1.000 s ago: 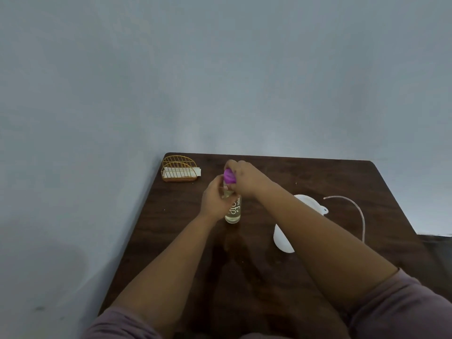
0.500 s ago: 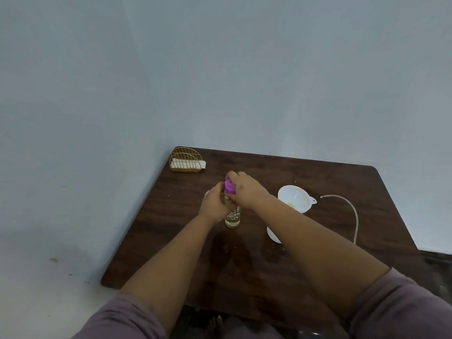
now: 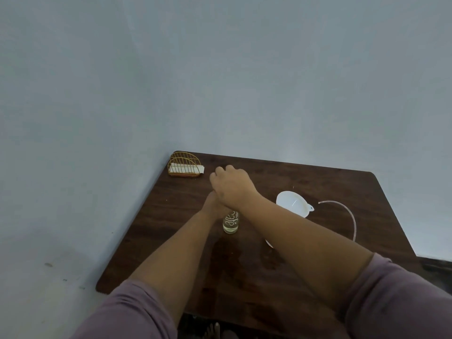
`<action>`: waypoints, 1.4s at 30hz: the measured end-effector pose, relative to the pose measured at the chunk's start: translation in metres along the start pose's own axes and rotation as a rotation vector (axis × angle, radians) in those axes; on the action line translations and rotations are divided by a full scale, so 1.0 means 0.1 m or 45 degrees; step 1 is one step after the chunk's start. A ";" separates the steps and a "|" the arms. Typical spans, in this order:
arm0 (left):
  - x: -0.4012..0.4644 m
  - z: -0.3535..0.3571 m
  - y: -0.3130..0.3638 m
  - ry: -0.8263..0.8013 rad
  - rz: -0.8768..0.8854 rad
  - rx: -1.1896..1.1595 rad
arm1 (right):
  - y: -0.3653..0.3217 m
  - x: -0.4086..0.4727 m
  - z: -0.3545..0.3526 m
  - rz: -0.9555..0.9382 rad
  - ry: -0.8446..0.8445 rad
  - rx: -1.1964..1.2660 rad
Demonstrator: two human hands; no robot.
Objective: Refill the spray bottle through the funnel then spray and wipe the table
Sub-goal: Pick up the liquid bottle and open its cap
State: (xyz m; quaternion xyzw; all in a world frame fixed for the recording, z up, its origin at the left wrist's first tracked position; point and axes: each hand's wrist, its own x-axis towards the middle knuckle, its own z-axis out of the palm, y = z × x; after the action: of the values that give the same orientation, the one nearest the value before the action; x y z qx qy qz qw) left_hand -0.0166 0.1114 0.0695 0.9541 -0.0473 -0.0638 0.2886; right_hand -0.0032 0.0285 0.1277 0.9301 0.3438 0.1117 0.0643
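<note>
A small clear spray bottle (image 3: 230, 222) with white lettering stands upright on the dark wooden table (image 3: 318, 182), a little pale liquid at its bottom. My left hand (image 3: 212, 204) grips the bottle's upper part from the left, partly hidden by my right wrist. My right hand (image 3: 230, 184) is curled over the bottle's top and hides the purple spray cap beneath it. A white funnel (image 3: 291, 203) lies on the table to the right of the bottle, touched by neither hand.
A gold wire holder with white napkins (image 3: 186, 166) stands at the table's far left corner. A thin clear tube (image 3: 349, 218) curves along the right side. A white object (image 3: 269, 243) peeks from under my right forearm. A wall borders the table behind and left.
The camera has tilted down, showing more of the table. My right hand has closed over the purple cap, which no longer shows. My left hand keeps its grip on the bottle.
</note>
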 end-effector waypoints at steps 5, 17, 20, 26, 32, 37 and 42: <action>-0.04 0.07 -0.09 0.076 -0.149 -0.342 | 0.04 0.02 0.33 0.316 -0.090 0.246; 0.06 0.03 -0.23 0.012 -0.073 -0.396 | 0.05 0.04 0.44 0.264 -0.168 0.308; 0.06 0.04 -0.25 0.006 -0.067 -0.379 | 0.05 0.04 0.44 0.201 -0.158 0.273; 0.08 0.00 -0.20 -0.038 -0.001 -0.370 | 0.10 0.01 0.35 0.007 -0.139 0.124; 0.05 0.00 -0.25 -0.097 -0.077 -0.561 | 0.19 -0.05 0.26 -0.258 -0.218 0.050; 0.08 0.00 -0.23 -0.127 -0.065 -0.667 | 0.24 -0.14 0.23 -0.155 -0.241 0.108; 0.12 0.02 -0.20 -0.177 -0.040 -0.602 | 0.21 -0.11 0.06 0.164 -0.627 0.503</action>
State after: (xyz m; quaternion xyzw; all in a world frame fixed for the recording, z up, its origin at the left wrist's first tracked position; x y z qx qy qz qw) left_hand -0.0044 0.1257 0.0552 0.8539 -0.0360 -0.1432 0.4990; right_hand 0.0036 0.0053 0.1241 0.9436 0.2735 -0.1816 -0.0434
